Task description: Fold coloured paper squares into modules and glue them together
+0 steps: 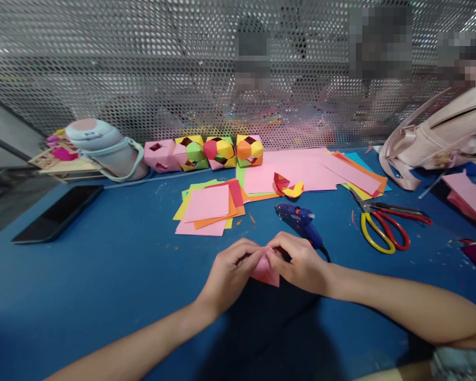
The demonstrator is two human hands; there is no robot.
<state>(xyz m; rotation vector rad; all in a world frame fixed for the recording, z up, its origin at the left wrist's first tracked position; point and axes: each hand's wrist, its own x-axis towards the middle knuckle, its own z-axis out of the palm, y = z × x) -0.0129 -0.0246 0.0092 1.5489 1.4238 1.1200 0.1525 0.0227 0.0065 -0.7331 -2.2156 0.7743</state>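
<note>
A small piece of pink paper (268,274) is held between both hands above the blue table. My left hand (230,272) pinches its left side, thumb and fingers closed together. On the other side my right hand (299,262) grips its upper right part, fingers curled. The fingers hide much of the paper, so its exact folds cannot be made out. Just behind my right hand lies a blue glue gun (301,217). A stack of coloured paper squares (208,206), pink on top, lies ahead of my left hand. Folded red and yellow paper pieces (287,186) rest beyond the glue gun.
Yellow- and red-handled scissors (376,227) and red-handled pliers (404,210) lie right. Folded paper balls (221,153) line the back beside larger pink sheets (289,169). A phone (59,214) and bottle (107,148) are left, a bag (452,127) right. Perforated metal (162,69) rises behind.
</note>
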